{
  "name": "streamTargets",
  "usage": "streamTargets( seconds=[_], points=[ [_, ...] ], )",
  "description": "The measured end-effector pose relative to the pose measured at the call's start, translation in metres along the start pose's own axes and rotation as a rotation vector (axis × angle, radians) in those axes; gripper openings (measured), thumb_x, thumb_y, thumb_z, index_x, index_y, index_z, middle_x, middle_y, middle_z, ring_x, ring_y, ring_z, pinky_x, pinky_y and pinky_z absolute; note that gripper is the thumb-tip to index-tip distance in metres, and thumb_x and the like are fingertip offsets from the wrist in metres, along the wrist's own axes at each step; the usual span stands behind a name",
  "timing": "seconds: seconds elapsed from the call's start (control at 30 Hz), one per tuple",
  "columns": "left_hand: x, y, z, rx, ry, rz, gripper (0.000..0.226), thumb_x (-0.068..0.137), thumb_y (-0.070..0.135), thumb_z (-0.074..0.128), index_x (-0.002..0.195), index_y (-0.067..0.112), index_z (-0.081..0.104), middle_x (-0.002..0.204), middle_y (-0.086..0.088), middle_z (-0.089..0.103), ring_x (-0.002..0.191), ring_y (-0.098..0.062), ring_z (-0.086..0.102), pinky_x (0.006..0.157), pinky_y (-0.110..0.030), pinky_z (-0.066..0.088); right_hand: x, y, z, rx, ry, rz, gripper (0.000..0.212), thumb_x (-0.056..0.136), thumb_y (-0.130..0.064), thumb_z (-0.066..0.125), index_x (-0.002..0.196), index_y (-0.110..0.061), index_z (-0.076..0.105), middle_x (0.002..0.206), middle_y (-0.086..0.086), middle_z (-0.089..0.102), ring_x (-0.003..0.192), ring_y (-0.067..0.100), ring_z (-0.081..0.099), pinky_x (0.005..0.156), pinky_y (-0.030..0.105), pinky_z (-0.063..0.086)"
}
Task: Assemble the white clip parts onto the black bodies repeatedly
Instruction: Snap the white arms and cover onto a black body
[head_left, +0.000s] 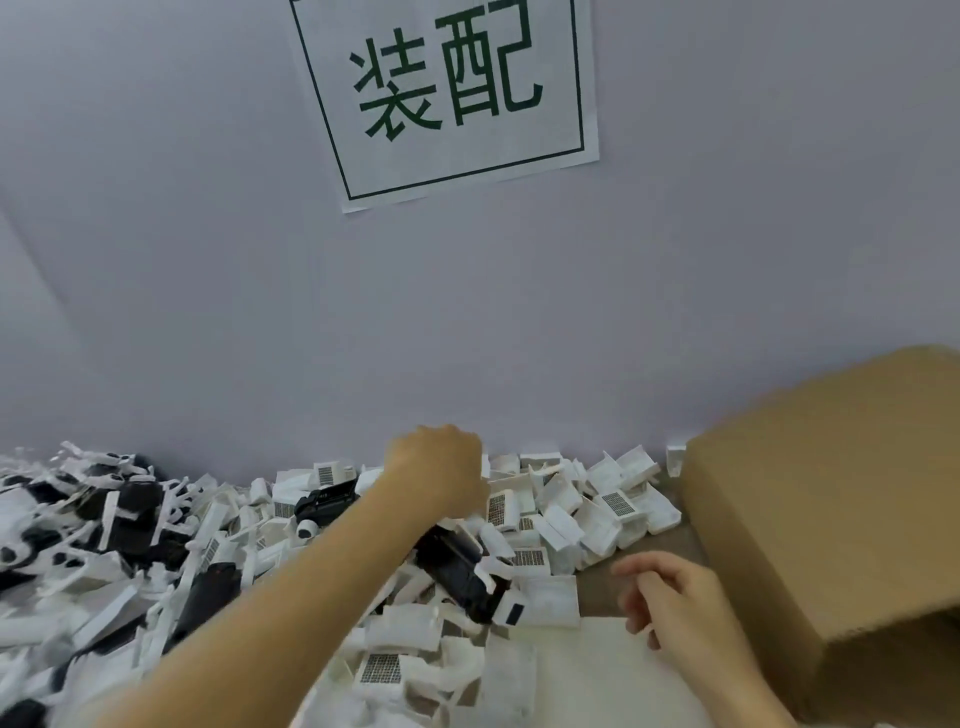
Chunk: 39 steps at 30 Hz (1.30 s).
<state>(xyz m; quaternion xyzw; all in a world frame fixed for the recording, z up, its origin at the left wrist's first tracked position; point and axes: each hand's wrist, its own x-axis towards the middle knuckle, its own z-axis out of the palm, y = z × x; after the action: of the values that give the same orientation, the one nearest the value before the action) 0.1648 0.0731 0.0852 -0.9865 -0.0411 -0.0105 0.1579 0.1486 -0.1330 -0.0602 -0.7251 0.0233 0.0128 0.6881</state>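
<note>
A heap of white clip parts (602, 512) with small grid patches lies along the wall. Black bodies are mixed into it, one (328, 502) near the back and one (460, 569) just under my left wrist. My left hand (441, 470) reaches forward into the white clips, seen from its back; its fingers curl down out of sight, so whether it grips a part is hidden. My right hand (675, 597) hovers low at the right of the heap, fingers loosely spread and holding nothing.
A brown cardboard box (831, 519) stands at the right, close to my right hand. More black bodies and white pieces (119, 519) are piled at the left. A white sheet (597, 675) covers the near table. A paper sign (447, 93) hangs on the grey wall.
</note>
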Motion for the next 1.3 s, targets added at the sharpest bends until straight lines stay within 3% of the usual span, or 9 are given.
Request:
streamTargets(
  seconds=[0.17, 0.27, 0.33, 0.43, 0.53, 0.7, 0.87, 1.07, 1.3],
  points=[
    [-0.002, -0.031, 0.017, 0.103, -0.429, -0.064, 0.036, 0.095, 0.037, 0.058, 0.113, 0.005, 0.053, 0.074, 0.0, 0.05, 0.064, -0.016, 0.054, 0.06, -0.025, 0.046, 0.002, 0.004, 0.004, -0.031, -0.032, 0.017, 0.031, 0.095, 0.006, 0.046, 0.085, -0.008, 0.072, 0.056, 0.002, 0.066, 0.043, 0.012, 0.055, 0.044, 0.021, 0.037],
    [-0.004, -0.042, 0.031, 0.055, -0.426, -0.072, 0.032, 0.094, 0.034, 0.061, 0.078, 0.012, 0.045, 0.072, 0.0, 0.052, 0.056, -0.014, 0.05, 0.062, -0.027, 0.047, 0.002, 0.006, 0.006, -0.064, -0.051, 0.013, 0.031, 0.094, 0.004, 0.046, 0.085, -0.01, 0.072, 0.058, 0.002, 0.067, 0.045, 0.012, 0.057, 0.046, 0.021, 0.037],
    [-0.004, -0.049, 0.032, 0.036, -0.408, -0.057, 0.035, 0.093, 0.036, 0.061, 0.073, 0.015, 0.042, 0.073, 0.001, 0.051, 0.064, -0.017, 0.054, 0.067, -0.028, 0.047, 0.002, 0.006, 0.006, -0.073, -0.051, 0.006, 0.031, 0.094, 0.004, 0.046, 0.085, -0.011, 0.072, 0.059, 0.002, 0.067, 0.046, 0.012, 0.057, 0.046, 0.022, 0.038],
    [-0.006, -0.063, 0.014, -0.08, -0.413, -0.109, 0.031, 0.091, 0.038, 0.06, 0.077, 0.013, 0.047, 0.073, 0.0, 0.058, 0.09, -0.027, 0.073, 0.053, -0.021, 0.041, 0.002, 0.006, 0.006, -0.08, -0.043, 0.005, 0.032, 0.094, 0.005, 0.047, 0.084, -0.011, 0.073, 0.058, 0.002, 0.067, 0.045, 0.012, 0.056, 0.049, 0.026, 0.038],
    [-0.01, -0.081, -0.012, -0.222, -0.409, -0.16, 0.034, 0.086, 0.039, 0.062, 0.066, 0.015, 0.047, 0.046, 0.009, 0.051, 0.088, -0.026, 0.076, 0.043, -0.017, 0.034, 0.001, 0.005, 0.005, -0.081, -0.041, 0.006, 0.032, 0.095, 0.005, 0.046, 0.085, -0.01, 0.072, 0.058, 0.003, 0.067, 0.045, 0.012, 0.056, 0.049, 0.026, 0.038],
    [-0.027, -0.095, -0.033, -0.671, -0.236, -0.292, 0.028, 0.09, 0.04, 0.062, 0.084, 0.012, 0.059, 0.064, 0.0, 0.063, 0.056, -0.013, 0.054, 0.054, -0.021, 0.04, 0.0, 0.005, 0.005, -0.085, -0.037, 0.0, 0.033, 0.095, 0.005, 0.046, 0.084, -0.011, 0.073, 0.058, 0.003, 0.068, 0.045, 0.011, 0.057, 0.046, 0.024, 0.039],
    [-0.054, -0.048, -0.011, -1.685, -0.049, -0.173, 0.027, 0.095, 0.016, 0.065, 0.119, 0.006, 0.061, 0.104, -0.013, 0.078, 0.096, -0.026, 0.075, 0.094, -0.046, 0.055, 0.0, 0.006, 0.006, -0.085, -0.039, -0.011, 0.033, 0.095, 0.005, 0.047, 0.083, -0.011, 0.073, 0.057, 0.003, 0.067, 0.045, 0.013, 0.056, 0.047, 0.024, 0.037],
    [-0.063, 0.061, 0.02, -2.358, 0.163, -0.186, 0.027, 0.092, -0.01, 0.05, 0.111, 0.006, 0.061, 0.102, -0.018, 0.075, 0.084, -0.022, 0.073, 0.07, -0.038, 0.058, -0.005, 0.001, 0.003, -0.036, -0.031, -0.066, 0.031, 0.095, 0.007, 0.047, 0.084, -0.006, 0.072, 0.06, 0.007, 0.067, 0.047, 0.013, 0.055, 0.044, 0.017, 0.04],
    [-0.054, 0.1, 0.058, -2.454, -0.062, -0.133, 0.03, 0.097, 0.015, 0.048, 0.09, 0.009, 0.077, 0.091, -0.013, 0.075, 0.07, -0.024, 0.071, 0.063, -0.042, 0.06, -0.007, -0.002, 0.003, -0.06, 0.023, -0.147, 0.031, 0.093, 0.009, 0.045, 0.086, -0.006, 0.071, 0.061, 0.002, 0.066, 0.054, 0.008, 0.057, 0.05, 0.015, 0.042]
  ],
)
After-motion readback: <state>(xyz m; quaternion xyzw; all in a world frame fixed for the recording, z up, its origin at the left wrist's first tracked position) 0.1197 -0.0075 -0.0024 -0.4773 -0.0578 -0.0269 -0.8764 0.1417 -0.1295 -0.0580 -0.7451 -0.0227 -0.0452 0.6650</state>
